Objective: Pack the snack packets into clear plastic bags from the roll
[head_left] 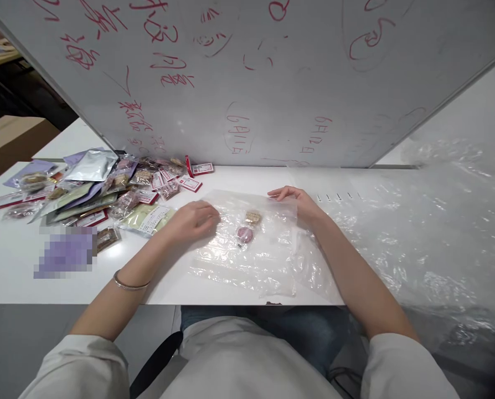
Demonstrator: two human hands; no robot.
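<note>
A clear plastic bag [268,266] lies flat in front of me, its film creased and shiny. Two small items show at its middle: a beige textured piece [253,217] and, just below it, a pinkish-purple round piece [245,235]. Whether they are inside the bag or under its film I cannot tell. My left hand [200,220] is closed at the bag's left edge, fingers curled on the film. At the far right corner of the bag, my right hand [295,200] touches the film with its fingers stretched out and slightly apart; its thumb is partly hidden.
To the left is a heap of small packets [123,188] with red-and-white labels, beside a green-and-white pouch [148,219] and a silver pouch [93,165]. Large clear plastic sheeting [422,238] covers the right side. A whiteboard [272,111] stands across the table's back.
</note>
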